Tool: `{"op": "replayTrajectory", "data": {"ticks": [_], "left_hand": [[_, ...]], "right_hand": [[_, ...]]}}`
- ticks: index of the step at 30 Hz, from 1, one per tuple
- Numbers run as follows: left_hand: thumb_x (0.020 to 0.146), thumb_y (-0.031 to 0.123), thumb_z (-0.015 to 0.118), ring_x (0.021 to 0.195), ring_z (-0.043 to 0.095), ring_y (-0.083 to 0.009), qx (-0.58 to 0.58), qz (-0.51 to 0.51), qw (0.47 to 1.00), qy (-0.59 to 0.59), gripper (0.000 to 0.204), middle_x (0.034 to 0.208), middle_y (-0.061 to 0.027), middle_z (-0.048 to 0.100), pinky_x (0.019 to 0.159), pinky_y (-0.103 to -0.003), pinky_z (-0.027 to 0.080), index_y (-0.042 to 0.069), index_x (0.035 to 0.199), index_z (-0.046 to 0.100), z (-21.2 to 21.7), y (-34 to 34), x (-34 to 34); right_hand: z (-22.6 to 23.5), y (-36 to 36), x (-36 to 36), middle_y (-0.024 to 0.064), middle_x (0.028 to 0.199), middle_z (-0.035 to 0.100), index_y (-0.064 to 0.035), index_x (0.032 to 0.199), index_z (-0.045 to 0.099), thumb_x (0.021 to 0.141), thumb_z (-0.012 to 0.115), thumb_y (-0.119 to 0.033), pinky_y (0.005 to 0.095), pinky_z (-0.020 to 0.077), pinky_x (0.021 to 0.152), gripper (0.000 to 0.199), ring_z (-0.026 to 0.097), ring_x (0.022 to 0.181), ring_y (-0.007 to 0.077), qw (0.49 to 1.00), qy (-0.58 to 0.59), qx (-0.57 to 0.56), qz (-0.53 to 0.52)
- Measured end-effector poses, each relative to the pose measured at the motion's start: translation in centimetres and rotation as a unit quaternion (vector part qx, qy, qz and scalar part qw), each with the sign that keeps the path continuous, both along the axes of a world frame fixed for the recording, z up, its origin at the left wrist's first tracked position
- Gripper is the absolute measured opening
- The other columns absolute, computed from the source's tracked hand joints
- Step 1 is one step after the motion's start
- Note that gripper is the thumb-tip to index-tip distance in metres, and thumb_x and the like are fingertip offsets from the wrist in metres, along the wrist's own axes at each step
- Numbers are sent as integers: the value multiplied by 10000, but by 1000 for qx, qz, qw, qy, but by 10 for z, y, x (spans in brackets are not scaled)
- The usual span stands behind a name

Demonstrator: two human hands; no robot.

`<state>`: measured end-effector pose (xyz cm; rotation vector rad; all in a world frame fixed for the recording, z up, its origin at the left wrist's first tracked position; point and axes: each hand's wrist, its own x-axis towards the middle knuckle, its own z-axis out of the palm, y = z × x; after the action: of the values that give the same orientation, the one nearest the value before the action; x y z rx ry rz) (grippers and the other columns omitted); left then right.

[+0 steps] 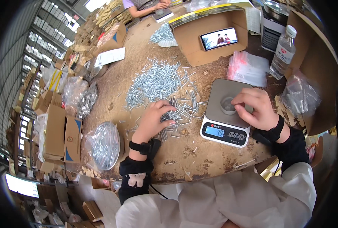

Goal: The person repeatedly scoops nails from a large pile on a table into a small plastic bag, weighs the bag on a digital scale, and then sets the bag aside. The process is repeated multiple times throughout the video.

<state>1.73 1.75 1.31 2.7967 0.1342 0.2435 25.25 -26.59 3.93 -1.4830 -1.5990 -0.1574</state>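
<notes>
While the left hand (152, 118) curves open fingers (167, 109) by screws (153, 83) at eleven o'clock, the right hand (256, 108), grip unclear, touches a cup (227, 109) at three; a filled bag (103, 146) sits at eight, but most screws seem unbagged.

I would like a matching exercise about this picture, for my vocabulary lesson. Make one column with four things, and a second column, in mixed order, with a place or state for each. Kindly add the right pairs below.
Column 1
1. phone
2. plastic bottle
3. small round cup
4. left hand

Column 2
A. on the plate of the digital scale
B. at the loose silvery metal pieces
C. transparent, closed with a white cap
D. inside the open cardboard box, with a lit screen

Right pairs: 1-D, 2-C, 3-A, 4-B
</notes>
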Motion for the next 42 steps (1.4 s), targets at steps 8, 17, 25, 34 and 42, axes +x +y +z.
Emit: {"op": "replayTrajectory", "data": {"ticks": [8, 17, 25, 34, 42], "left_hand": [[852, 67, 664, 961, 593, -338, 5, 77, 997, 11, 234, 1093, -117, 577, 810, -398, 481, 82, 1080, 613, 0, -18, 3], [881, 13, 612, 799, 596, -349, 21, 103, 994, -5, 167, 976, -120, 594, 713, -380, 486, 54, 1043, 608, 2, -16, -1], [873, -43, 623, 832, 610, -265, -92, 131, 979, -127, 172, 946, -113, 610, 676, -327, 488, 27, 1029, 612, 14, -19, 3], [862, 12, 661, 845, 598, -223, -221, 26, 959, -174, 184, 977, -106, 609, 725, -298, 472, 33, 1043, 630, 41, -98, 36], [749, 115, 778, 898, 602, -302, -153, -72, 978, -126, 276, 998, -92, 627, 770, -357, 474, 48, 991, 664, 49, -131, 48]], "right_hand": [[-4, 1, 4, 52, 700, 571, -86, 854, 643, 800, 664, -91, 383, 459, 565, 58, 579, 609, 282, 999, -30, -7, -12], [-3, 3, 13, 85, 848, 607, -75, 915, 652, 792, 693, -155, 404, 496, 718, 152, 601, 852, 315, 998, -44, -7, -44], [-27, 9, 26, 178, 1262, 561, -43, 1354, 490, 778, 762, -401, 503, 303, 1103, 731, 483, 1235, 362, 988, 33, -153, 0], [-17, 9, -2, 96, 1138, 650, -105, 1341, 526, 680, 836, -257, 601, 206, 1159, 747, 590, 1141, 279, 980, -6, -190, 64], [-10, 4, -30, 113, 1095, 656, -73, 1318, 532, 686, 844, -282, 582, 270, 1138, 736, 609, 1100, 294, 973, 67, -193, 103]]}}
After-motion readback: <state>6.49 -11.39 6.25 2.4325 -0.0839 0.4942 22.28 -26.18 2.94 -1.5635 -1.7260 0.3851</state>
